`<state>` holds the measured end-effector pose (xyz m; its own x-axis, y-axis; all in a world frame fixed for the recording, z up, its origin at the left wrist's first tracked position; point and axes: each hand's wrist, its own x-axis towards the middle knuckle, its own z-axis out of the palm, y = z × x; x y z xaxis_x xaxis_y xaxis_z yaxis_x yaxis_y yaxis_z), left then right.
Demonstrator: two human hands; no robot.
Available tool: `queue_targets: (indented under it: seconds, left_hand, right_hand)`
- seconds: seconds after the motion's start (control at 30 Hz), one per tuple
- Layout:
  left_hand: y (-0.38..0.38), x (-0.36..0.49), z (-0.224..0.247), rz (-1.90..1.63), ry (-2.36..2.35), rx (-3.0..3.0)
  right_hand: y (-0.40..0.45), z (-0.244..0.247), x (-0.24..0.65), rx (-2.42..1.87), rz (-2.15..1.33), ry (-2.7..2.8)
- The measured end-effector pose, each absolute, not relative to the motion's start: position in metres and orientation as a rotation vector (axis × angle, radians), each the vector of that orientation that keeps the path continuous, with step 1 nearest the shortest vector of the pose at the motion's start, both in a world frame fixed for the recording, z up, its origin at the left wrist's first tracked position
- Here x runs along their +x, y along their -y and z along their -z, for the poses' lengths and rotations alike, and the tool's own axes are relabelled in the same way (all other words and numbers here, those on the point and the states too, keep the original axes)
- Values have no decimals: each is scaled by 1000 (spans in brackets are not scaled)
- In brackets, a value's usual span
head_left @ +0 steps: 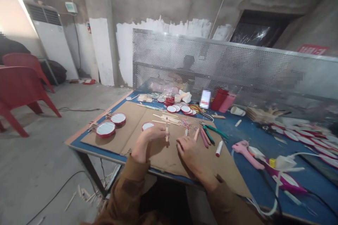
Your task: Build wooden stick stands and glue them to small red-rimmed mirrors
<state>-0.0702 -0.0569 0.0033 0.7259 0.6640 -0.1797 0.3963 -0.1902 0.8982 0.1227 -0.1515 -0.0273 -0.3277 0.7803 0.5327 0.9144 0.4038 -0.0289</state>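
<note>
My left hand (155, 133) pinches a small wooden stick piece (167, 134) upright over the brown cardboard (163, 154). To its right, my right hand (188, 149) rests low on the cardboard with its fingers curled around a small whitish item (186, 132), whose tip shows above them. A round white disc with a red rim (148, 126) lies just behind my left hand. Loose wooden sticks (166, 119) and small colourful bits (187, 123) are spread beyond both hands. Two red-rimmed round pieces with sticks attached (105, 129) lie at the left.
Green-handled pliers (215, 130), several markers (204, 137) and a white tube (219, 148) lie right of my hands. A pink glue gun (246, 154) and cables are farther right. Stacked discs (182, 108), a phone (205, 99) and a perforated metal screen (179, 56) stand behind.
</note>
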Motion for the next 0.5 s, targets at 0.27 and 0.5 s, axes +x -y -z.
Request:
queue_targets:
  seconds: [0.27, 0.5]
  left_hand:
    - [105, -66, 10, -583, -1196, 1836]
    - [113, -68, 16, -588, -1124, 1797]
  right_hand:
    - [157, 40, 106, -1068, 683, 2273]
    - [164, 23, 102, -791, 802, 2410]
